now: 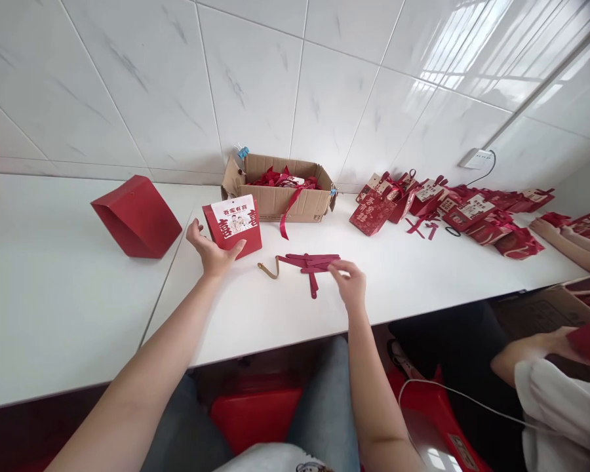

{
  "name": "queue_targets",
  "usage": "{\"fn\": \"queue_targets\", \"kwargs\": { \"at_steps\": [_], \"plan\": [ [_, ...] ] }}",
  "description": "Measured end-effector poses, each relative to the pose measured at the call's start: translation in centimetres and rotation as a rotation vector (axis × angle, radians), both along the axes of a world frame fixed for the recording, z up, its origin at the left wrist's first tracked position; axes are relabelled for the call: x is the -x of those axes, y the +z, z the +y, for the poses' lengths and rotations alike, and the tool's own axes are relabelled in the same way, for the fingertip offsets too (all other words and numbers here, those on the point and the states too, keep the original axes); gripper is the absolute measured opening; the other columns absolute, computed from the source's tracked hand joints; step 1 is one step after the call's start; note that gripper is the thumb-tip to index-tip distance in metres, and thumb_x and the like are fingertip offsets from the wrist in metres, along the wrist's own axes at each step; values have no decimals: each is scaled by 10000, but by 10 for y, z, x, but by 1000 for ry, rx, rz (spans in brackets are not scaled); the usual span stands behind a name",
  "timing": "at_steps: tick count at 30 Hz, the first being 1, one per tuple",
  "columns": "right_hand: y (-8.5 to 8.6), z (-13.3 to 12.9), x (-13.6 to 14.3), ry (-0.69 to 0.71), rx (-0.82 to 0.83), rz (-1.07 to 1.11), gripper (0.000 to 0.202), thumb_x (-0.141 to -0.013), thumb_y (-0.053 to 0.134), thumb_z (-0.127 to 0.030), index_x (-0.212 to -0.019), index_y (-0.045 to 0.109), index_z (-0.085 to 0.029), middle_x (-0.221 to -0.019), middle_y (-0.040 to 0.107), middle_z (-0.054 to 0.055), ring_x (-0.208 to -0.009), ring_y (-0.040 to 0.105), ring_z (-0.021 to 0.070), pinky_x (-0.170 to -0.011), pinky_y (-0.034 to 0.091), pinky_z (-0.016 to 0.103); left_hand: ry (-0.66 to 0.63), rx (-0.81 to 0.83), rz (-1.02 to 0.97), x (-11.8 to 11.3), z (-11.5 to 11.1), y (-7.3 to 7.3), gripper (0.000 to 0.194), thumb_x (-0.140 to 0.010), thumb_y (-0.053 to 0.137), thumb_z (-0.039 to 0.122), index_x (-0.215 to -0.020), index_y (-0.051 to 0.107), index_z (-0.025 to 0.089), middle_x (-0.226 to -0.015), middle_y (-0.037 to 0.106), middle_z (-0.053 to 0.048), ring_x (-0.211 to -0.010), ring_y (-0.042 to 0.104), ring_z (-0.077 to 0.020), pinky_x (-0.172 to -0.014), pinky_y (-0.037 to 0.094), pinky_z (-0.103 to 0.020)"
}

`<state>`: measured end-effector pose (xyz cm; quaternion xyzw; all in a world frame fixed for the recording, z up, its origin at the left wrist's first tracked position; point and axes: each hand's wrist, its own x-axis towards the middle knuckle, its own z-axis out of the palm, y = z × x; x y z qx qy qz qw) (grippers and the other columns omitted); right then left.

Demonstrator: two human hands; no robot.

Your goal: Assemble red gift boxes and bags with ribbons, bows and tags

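My left hand [215, 254] grips a small red gift box [248, 247] from its left side and front, the thumb lying across its lower front. This box stands upright, with a white printed tag [235, 216] at its upper front. To its right, a loose pile of flat dark-red straps [311, 261] lies on the table. At the pile's right end, my right hand [350, 283] has its fingers pinched together on a strap; the fingertips are slightly blurred. A tan, bent strip [269, 270] lies left of the pile.
A larger red folded box [138, 217] sits at the left. Behind stands a cardboard box [295, 204] holding red ribbons and tags. Several finished-looking red boxes [373, 213] line the right side of the white table [255, 314]. Other people's arms [577, 246] show at far right.
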<state>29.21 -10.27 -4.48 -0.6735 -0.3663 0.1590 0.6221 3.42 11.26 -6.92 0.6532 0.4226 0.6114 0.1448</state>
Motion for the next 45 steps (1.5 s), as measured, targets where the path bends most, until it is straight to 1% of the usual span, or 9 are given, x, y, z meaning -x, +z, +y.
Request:
{"fn": "queue_targets", "kwargs": {
  "at_steps": [4,13,20,27,31,34,38,42,45],
  "plan": [
    [-16,-25,24,50,217,-191,104,-715,689,-320,-764,746,-248,-1041,665,87,-943,611,252,-765,491,390,79,-157,6,3,-3,3,1142,-452,802,607,-1313,208,150,-1336,244,-245,-1331,233,-395,-1102,201,-550],
    [-29,-5,34,13,231,-180,115,-718,587,-210,-723,699,-234,-829,696,62,-917,584,251,-821,454,393,62,-137,2,4,-19,4,827,-684,637,615,-1279,285,162,-1334,285,-234,-1323,281,-378,-1092,218,-558],
    [-16,-6,10,74,231,-46,63,-632,596,-216,-609,655,-218,-673,690,15,-681,634,197,-664,488,330,23,-92,-18,4,-25,8,762,-704,632,537,-1268,268,176,-1330,287,-221,-1306,315,-367,-970,372,-525],
    [8,-8,-15,140,134,82,139,-586,724,-304,-633,654,-194,-663,694,24,-683,641,192,-666,490,324,-35,-163,-18,-1,-33,14,736,-698,638,533,-1242,315,157,-1310,306,-213,-1290,313,-368,-951,395,-501],
    [32,-9,-12,270,65,175,240,-588,774,-368,-683,660,-179,-720,710,47,-730,666,204,-680,516,328,-33,-328,-16,-10,-61,55,507,-710,673,420,-1106,483,165,-1214,453,-162,-1203,419,-349,-1013,345,-526],
    [62,-7,1,424,1,271,234,-574,807,-333,-680,662,-183,-702,698,23,-713,670,184,-714,538,335,-350,-307,184,-22,-96,109,206,-783,613,339,-951,597,220,-966,620,-77,-997,571,-286,-979,399,-489],
    [110,-5,26,638,-124,286,167,-600,808,-258,-683,679,-194,-712,658,-9,-667,647,138,-648,552,295,-767,-48,543,-34,-133,170,235,-905,462,338,-1041,632,250,-979,677,-61,-976,606,-265,-869,481,-417],
    [149,1,48,698,-216,180,132,-639,791,-255,-670,671,-207,-729,640,-6,-679,627,128,-615,554,275,-985,117,572,-29,-142,193,301,-921,433,390,-784,648,229,-695,635,-32,-668,608,-201,-662,515,-332],
    [164,9,57,634,-309,138,129,-650,792,-247,-679,671,-213,-732,649,-3,-686,633,126,-624,550,264,-1006,248,439,-19,-138,198,321,-929,424,402,-756,618,213,-614,557,-16,-546,535,-158,-498,451,-274]
  ]
}}
